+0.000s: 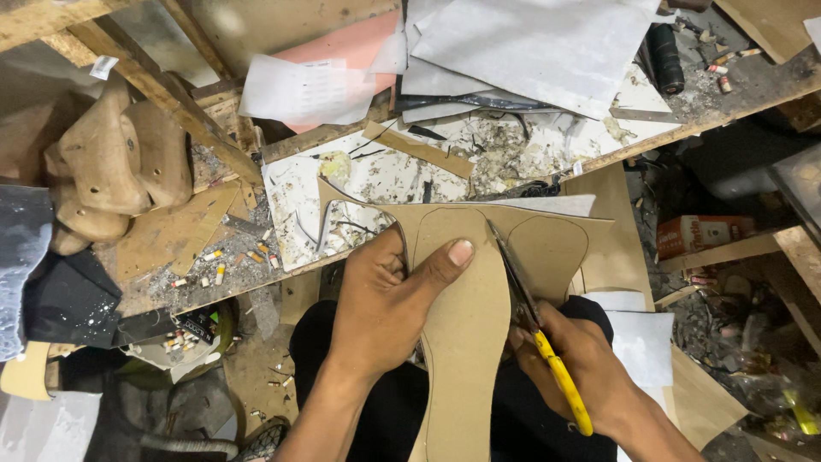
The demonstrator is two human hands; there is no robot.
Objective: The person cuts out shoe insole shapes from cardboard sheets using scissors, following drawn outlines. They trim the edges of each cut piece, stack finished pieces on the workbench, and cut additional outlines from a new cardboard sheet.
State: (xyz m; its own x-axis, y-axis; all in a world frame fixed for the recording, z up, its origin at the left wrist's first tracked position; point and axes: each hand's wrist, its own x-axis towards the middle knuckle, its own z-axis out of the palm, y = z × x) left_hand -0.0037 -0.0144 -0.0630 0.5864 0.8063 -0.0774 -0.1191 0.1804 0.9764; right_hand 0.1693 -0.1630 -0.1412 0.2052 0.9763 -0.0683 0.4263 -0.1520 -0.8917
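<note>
My left hand (385, 299) grips a tan cardboard sheet (466, 316) with insole outlines drawn on it, thumb pressed flat on top. My right hand (573, 364) holds scissors with yellow handles (560, 381). The scissor blades (511, 269) lie along a drawn outline, in a cut between two insole shapes. The sheet rests over my lap in dark trousers.
A cluttered wooden workbench (710, 107) stretches across the top with grey sheets (530, 47), white paper (304, 90) and scraps. Wooden shoe lasts (111, 162) hang at left. A dark roll (665, 56) lies top right. A small orange box (705, 233) sits on the littered floor at right.
</note>
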